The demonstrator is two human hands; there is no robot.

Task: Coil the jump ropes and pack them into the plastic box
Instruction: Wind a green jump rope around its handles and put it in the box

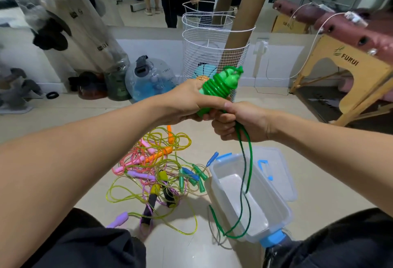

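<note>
Left hand [187, 101], right hand [238, 123] fingers curled gripping one green rope [219, 84]; one plastic box [251, 199].

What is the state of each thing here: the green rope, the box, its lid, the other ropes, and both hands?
Green rope: partly wound round its handles, tail hanging loose over the box.
Box: open, nothing inside.
Lid: off, lying behind the box.
Other ropes: tangled on the floor, not coiled.
Left hand: grips the handles.
Right hand: grips the rope's loose part.
</note>
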